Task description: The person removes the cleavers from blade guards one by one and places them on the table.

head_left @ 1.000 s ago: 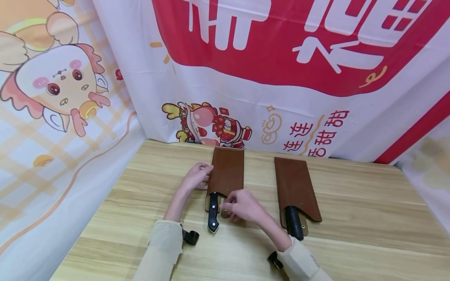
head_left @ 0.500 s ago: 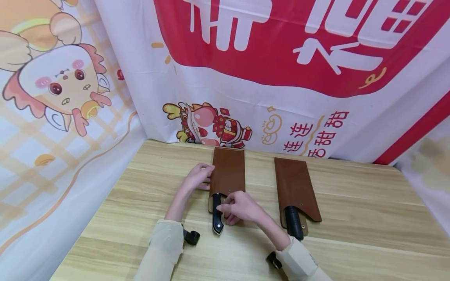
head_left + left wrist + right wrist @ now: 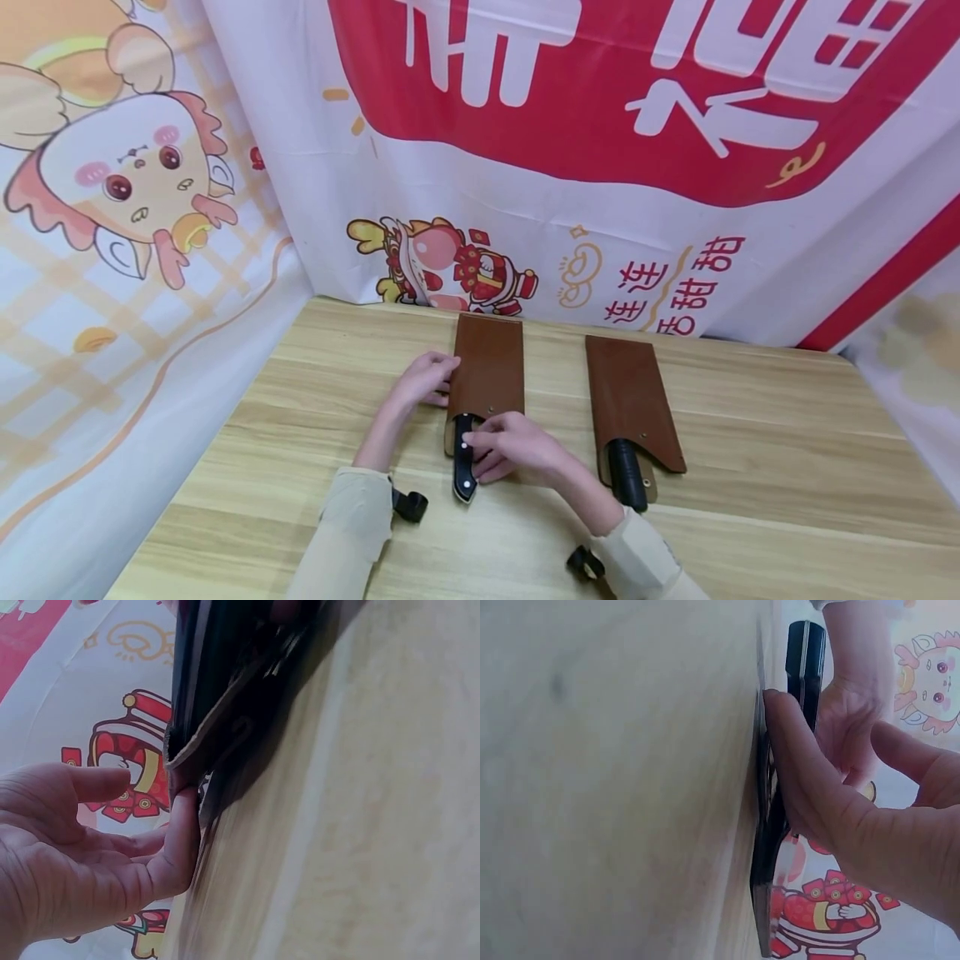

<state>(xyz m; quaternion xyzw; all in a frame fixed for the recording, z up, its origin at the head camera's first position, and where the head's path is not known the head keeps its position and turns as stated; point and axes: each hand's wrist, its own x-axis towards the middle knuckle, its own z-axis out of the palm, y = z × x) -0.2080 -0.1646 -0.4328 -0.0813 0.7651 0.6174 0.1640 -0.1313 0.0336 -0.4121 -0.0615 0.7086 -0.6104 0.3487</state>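
A brown leather knife sheath [image 3: 489, 367] lies flat on the table, with the black riveted handle of a knife [image 3: 464, 479] sticking out of its near end. The blade is hidden inside. My left hand [image 3: 422, 381] is at the sheath's left edge; in the left wrist view its fingers [image 3: 180, 847] touch that edge while the thumb stays apart. Beside the handle is my right hand [image 3: 517, 446], one digit reaching over it in the head view. In the right wrist view its fingers [image 3: 802, 750] are straight along the sheath's mouth, the thumb raised away.
To the right lies a second brown sheath [image 3: 630, 383] with a black ribbed handle [image 3: 627, 475] protruding. The wooden table [image 3: 787, 433] ends at a printed cloth backdrop [image 3: 525, 208] behind and a patterned cloth [image 3: 135, 333] at the left.
The left sheath and its knife have shifted slightly right. My right hand has moved a little nearer the handle, then down. My left hand stays at the sheath's left edge.
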